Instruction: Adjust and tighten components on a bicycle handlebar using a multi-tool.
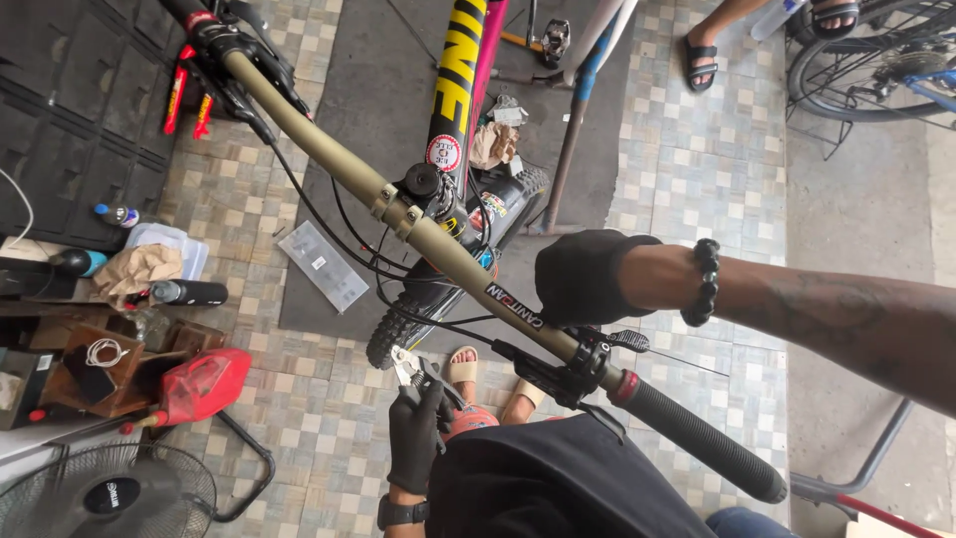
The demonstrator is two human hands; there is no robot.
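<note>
Olive-tan handlebar (pixel 398 214), black grip (pixel 697 443), black gloves on both hands, yellow-and-pink frame (pixel 460 70), chequered grey-green floor tiles (pixel 687 149)

Right black-gloved hand (pixel 583 277): fingertips hidden behind the olive metal handlebar (pixel 438 249). Silver pliers (pixel 406 367) in left black-gloved hand (pixel 414 433): handles hidden in the grip. Black grille floor fan (pixel 105 493) cut off at bottom edge. Sandalled feet (pixel 702 60) of another person cut at top edge.
</note>
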